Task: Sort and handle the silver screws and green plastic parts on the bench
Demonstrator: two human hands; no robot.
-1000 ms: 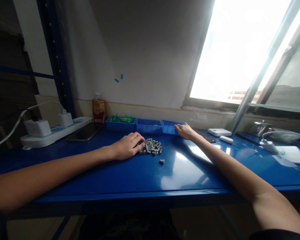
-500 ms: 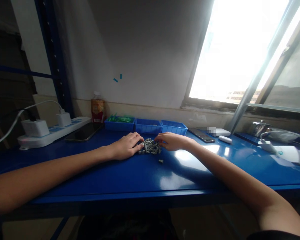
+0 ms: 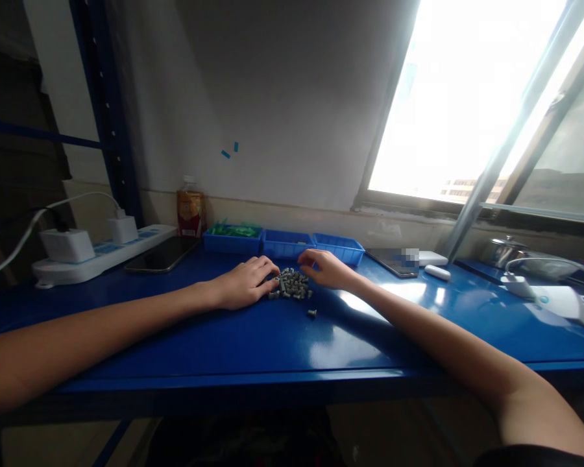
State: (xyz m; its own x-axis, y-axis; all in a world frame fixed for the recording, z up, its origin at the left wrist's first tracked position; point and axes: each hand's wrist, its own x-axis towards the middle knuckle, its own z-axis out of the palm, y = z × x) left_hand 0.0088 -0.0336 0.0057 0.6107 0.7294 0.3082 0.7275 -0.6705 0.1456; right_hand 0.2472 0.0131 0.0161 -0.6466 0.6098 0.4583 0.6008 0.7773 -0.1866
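Screws (image 3: 292, 285) sit heaped on the blue table (image 3: 253, 337), between your hands. Your left hand (image 3: 246, 288) lies palm down and loose, fingertips touching the heap's left edge. Your right hand (image 3: 327, 269) is at its right edge with fingers curled; whether they pinch a screw cannot be told. One stray screw (image 3: 312, 313) lies just in front.
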